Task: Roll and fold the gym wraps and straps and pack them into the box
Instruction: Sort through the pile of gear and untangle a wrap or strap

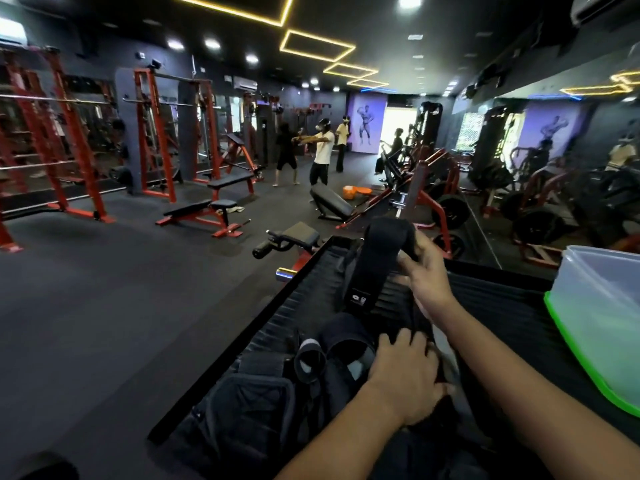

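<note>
Looking out over a dark gym floor with red racks (152, 133) at far left, benches (207, 209) further in and several people (320, 150) exercising near the bright doorway at the back. Closer in, standing at a black ribbed counter (298, 306) running diagonally across the lower middle. At its near left end, lying in a loose heap, dark padded gear and straps (249, 400), with two curled grey-edged loops (311, 358) just beside them, apparently waiting their turn. Moving right, pressing the left hand (405, 379) down, fingers curled, onto the near end of a long black wrap (367, 282), probably pinning it to the counter so the band stays taut. Stretching up and away from there, the wrap showing a small white logo patch partway along. At its far end, gripping with the right hand (424, 271), fingers closed around a thick coil already wound there, seemingly turning the roll back toward the pinned end; hard to tell how tightly the coil is packed. Furthest right, sitting well apart from both hands, a translucent box (602, 306) with a green rim, resting on the counter edge, its contents not readable from here; likely placed within reach so each finished roll can go straight in.
</note>
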Tool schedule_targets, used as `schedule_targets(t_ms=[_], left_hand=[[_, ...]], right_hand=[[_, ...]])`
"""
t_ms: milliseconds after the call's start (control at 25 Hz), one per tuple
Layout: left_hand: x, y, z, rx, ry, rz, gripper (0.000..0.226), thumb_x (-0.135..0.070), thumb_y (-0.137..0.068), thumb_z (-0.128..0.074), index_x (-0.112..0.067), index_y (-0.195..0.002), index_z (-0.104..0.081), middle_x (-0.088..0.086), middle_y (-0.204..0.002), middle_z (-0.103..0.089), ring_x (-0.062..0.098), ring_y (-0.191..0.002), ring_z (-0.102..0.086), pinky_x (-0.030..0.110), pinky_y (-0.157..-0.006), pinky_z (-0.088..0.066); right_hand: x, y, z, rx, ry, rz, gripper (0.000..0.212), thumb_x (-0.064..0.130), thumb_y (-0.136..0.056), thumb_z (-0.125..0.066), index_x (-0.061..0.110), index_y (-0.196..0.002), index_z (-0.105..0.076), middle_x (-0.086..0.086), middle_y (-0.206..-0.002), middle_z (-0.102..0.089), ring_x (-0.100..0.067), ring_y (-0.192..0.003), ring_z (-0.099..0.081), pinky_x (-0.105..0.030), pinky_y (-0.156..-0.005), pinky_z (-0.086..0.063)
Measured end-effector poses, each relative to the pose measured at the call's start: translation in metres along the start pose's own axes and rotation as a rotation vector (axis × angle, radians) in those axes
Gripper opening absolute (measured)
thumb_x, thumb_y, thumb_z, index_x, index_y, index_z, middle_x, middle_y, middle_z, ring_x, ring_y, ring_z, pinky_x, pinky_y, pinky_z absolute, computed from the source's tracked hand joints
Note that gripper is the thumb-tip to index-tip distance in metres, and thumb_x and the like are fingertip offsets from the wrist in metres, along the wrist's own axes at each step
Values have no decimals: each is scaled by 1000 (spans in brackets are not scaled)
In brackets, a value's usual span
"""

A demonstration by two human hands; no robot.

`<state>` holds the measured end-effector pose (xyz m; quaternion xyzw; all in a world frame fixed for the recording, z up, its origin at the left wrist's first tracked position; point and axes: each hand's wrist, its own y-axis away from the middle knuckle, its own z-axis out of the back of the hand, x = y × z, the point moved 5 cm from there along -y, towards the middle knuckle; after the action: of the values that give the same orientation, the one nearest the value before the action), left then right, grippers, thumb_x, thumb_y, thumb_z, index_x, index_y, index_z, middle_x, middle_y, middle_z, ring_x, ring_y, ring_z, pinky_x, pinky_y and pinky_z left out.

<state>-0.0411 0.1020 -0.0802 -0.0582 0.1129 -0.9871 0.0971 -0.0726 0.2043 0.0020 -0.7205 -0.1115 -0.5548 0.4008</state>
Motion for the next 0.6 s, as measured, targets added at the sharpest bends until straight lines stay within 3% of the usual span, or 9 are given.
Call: schedule_targets(t_ms=[80,160,240,320,480,600], left_hand=[[1,1,13,-32,111,-10,54,-48,-97,-40,-8,-134,-44,13,-128,-43,31,-118,-37,48,-96,-34],[-3,1,29,-162,420,4,48,-43,-96,-47,-9,-130,-49,9,-125,-49,26,-116,-43,38,-95,-38],[1,2,38,-296,800,82,32,-33,-94,-55,-10,-115,-59,5,-113,-57,16,-104,-53,21,-86,-43],[8,3,43,-382,979,186,13,-23,-92,-59,-11,-98,-61,2,-101,-61,8,-88,-57,9,-73,-41],[9,5,48,-416,1065,200,8,-14,-90,-62,-14,-94,-55,4,-101,-57,8,-81,-56,9,-68,-44],[-11,2,43,-242,1088,110,24,-30,-88,-66,-21,-107,-54,0,-110,-55,7,-91,-56,13,-79,-47]], right_hand=[[19,13,25,-53,-169,-8,25,-3,-92,-53,17,-107,-56,-1,-103,-67,-9,-85,-69,-27,-64,-58],[41,27,53,-110,-266,50,37,13,-74,-71,15,-108,-57,2,-99,-71,-10,-84,-69,-27,-67,-59],[64,43,81,-156,-262,89,57,25,-54,-80,15,-106,-58,4,-89,-73,-10,-76,-69,-26,-65,-58],[83,59,108,-201,-252,107,65,25,-48,-82,15,-107,-57,6,-85,-73,-9,-71,-68,-25,-62,-58],[105,88,153,-232,-335,122,92,36,-58,-87,0,-132,-46,-15,-116,-63,-22,-91,-63,-39,-83,-54],[108,111,178,-243,-341,77,76,31,-76,-71,-5,-136,-42,-20,-124,-58,-24,-96,-61,-38,-86,-55]])
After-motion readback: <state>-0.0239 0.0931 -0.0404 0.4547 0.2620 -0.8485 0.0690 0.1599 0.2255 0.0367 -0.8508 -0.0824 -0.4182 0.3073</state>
